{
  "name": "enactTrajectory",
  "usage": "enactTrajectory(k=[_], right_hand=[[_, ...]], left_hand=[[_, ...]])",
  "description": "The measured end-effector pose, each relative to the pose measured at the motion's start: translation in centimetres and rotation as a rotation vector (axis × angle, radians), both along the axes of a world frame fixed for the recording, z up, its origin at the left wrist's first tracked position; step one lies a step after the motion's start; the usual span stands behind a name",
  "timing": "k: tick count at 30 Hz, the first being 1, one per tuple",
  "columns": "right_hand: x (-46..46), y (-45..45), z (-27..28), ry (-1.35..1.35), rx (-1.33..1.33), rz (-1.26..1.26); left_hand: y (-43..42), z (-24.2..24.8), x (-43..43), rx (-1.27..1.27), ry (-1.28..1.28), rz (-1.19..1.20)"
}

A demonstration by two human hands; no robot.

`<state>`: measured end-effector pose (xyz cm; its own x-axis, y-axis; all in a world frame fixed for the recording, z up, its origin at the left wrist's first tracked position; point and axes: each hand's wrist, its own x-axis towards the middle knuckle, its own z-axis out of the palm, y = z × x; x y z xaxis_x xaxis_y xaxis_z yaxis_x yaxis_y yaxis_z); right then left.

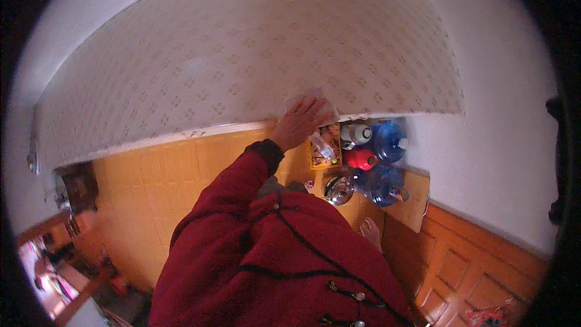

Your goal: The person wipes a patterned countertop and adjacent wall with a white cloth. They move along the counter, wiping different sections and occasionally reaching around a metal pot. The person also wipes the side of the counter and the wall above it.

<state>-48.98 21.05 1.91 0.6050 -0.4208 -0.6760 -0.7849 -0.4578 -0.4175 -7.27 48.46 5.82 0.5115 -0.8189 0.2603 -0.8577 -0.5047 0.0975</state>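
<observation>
My left hand (300, 120) lies flat, fingers spread, over a pale cloth (333, 111) pressed against the lower part of a light wall with a small flower-like pattern (236, 54). Its arm reaches up in a dark red sleeve with a black cuff. Just below the cloth, a yellow crate (310, 161) holds a clear plastic bottle (323, 146) among brownish pieces. Low beside my body on the right, my right hand (371, 232) is partly hidden by the red garment. Its fingers are blurred, and whether they hold anything does not show.
Right of the crate stand a white flask (354, 135), a red jug (358, 159) and two blue water bottles (386, 143). A shiny metal pot (339, 190) sits nearer me. A wooden board (414, 197) leans by wooden panelling (454, 259). The floor (150, 181) is yellow-orange.
</observation>
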Motion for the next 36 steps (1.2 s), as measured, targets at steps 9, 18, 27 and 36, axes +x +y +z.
enactTrajectory(k=[9,18,27,36], right_hand=[[11.8,-0.4,-2.9,-0.314,0.335,0.213],[25.5,1.9,3.0,-0.343,-0.006,0.707],[35.3,2.4,3.0,-0.583,0.307,0.628],[39.8,6.0,2.5,-0.413,0.511,0.662]], left_hand=[[24.1,-1.3,-1.1,0.035,0.137,0.553],[31.6,-2.9,1.9,0.014,0.011,1.21],[17.9,-0.8,-0.2,-0.131,-0.025,0.973],[18.7,-0.2,-0.7,-0.188,-0.009,0.906]])
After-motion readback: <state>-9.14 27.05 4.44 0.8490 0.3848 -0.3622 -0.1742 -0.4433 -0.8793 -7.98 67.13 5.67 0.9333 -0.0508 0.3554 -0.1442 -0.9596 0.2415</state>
